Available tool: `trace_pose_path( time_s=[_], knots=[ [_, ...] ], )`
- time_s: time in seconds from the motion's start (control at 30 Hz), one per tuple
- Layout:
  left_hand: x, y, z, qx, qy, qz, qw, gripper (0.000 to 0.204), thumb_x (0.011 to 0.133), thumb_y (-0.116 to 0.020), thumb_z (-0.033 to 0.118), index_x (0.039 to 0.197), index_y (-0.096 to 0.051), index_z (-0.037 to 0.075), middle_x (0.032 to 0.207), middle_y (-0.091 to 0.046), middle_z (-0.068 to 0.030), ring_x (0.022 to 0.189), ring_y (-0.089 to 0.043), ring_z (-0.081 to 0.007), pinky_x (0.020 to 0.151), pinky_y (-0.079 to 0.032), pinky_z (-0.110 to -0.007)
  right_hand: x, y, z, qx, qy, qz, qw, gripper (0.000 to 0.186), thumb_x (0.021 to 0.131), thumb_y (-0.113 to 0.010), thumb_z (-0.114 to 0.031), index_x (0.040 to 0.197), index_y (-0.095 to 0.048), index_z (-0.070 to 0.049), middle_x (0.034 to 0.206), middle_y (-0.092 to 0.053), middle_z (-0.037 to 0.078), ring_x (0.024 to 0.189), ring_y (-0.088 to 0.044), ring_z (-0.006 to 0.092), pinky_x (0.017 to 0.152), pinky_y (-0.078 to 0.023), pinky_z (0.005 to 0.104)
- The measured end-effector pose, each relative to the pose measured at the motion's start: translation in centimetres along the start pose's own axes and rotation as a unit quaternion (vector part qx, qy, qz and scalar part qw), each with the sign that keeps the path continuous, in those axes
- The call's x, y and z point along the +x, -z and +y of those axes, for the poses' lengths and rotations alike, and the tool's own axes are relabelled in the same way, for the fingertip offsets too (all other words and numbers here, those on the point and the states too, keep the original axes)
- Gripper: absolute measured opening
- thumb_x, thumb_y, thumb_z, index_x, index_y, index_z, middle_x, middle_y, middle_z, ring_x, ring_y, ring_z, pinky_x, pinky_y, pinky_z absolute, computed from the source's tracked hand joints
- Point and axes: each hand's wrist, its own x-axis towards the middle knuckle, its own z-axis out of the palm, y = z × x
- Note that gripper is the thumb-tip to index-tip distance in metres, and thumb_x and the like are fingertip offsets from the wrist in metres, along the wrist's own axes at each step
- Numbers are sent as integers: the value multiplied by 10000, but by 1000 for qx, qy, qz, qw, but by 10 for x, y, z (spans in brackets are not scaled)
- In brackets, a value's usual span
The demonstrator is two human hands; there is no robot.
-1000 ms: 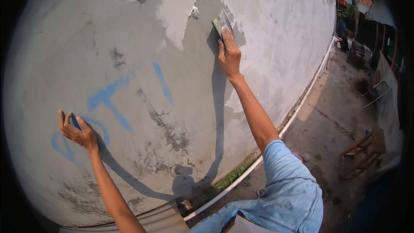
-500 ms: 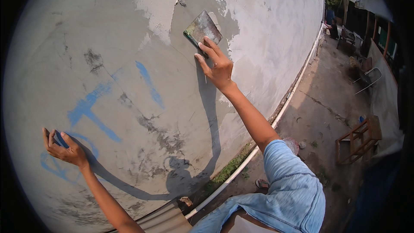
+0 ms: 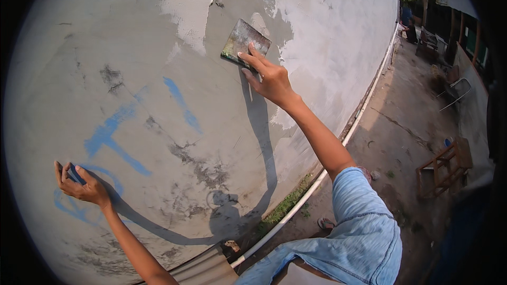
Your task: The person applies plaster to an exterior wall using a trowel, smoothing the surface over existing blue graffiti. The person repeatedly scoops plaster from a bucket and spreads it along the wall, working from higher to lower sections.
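My right hand (image 3: pixel 269 78) grips a flat, square-ended plastering scraper (image 3: pixel 246 41), its face stained grey, white and green. Fingers lie spread over the blade, which is against the grey wall (image 3: pixel 158 47) beside the ragged edge of a whitish plaster coat (image 3: pixel 327 31). Lower left, my left hand (image 3: pixel 83 186) is raised at the wall with fingers apart and slightly curled. A dark blue patch shows between its thumb and fingers; whether it is shaded paint or an object I cannot tell. Blue painted strokes (image 3: pixel 113 134) mark the wall near that hand.
A white pipe (image 3: pixel 301 199) runs along the wall's foot beside weeds (image 3: pixel 282 206). On the concrete path at right are a tipped wooden stool (image 3: pixel 446 168) and a metal-framed chair (image 3: pixel 455 94). Another person (image 3: pixel 410 31) is far along the path.
My right hand has turned the scraper a little and brought it slightly lower and left on the wall. The left hand stays nearly where it was; the view has shifted slightly.
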Motion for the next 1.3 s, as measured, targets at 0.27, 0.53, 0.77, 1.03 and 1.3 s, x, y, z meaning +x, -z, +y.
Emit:
trace_pose_path(
  time_s=[0.27, 0.53, 0.77, 1.03, 1.3],
  knots=[
    [2, 1, -7, -17, -17, -1, 1000, 139, 934, -556, 169, 1027, -599, 76, 1356, -538, -57, 1222, -487, -239, 1045, -352, -392, 20, 18, 3, -9, 29, -17, 999, 340, 723, -809, -159, 1039, -684, -165, 1353, -542, 160, 1024, -647, 278, 771, -568, 344],
    [4, 3, -5, -27, 11, 4, 1000, 140, 938, -549, 175, 1018, -599, 71, 1359, -539, -53, 1219, -485, -240, 1026, -370, -402, 23, 18, 10, 78, -30, -53, 995, 445, 704, -841, -197, 1116, -674, -183, 1434, -486, 87, 1226, -559, 272, 900, -559, 362],
    [-3, -3, -3, -31, 17, 6, 999, 164, 920, -558, 203, 1002, -625, 78, 1326, -547, -49, 1208, -475, -227, 1038, -357, -406, 2, 13, 9, 32, 14, -76, 996, 475, 741, -747, -59, 1183, -618, -172, 1366, -549, 124, 814, -702, 236, 654, -572, 313],
    [2, 0, -6, -12, -1, 5, 1000, 159, 916, -551, 202, 999, -630, 92, 1333, -551, -41, 1217, -474, -225, 1047, -339, -393, -7, 2, -11, 36, -32, -3, 999, 406, 767, -760, -57, 1151, -648, -128, 1226, -641, 79, 884, -700, 227, 694, -571, 311],
    [0, -2, -4, -30, 9, 0, 1000, 138, 899, -542, 183, 974, -624, 101, 1342, -547, -42, 1231, -470, -221, 1043, -352, -400, 14, 15, 6, 14, -28, -32, 999, 318, 726, -827, -192, 987, -664, -114, 1401, -527, 119, 877, -690, 247, 705, -561, 324]
  ],
)
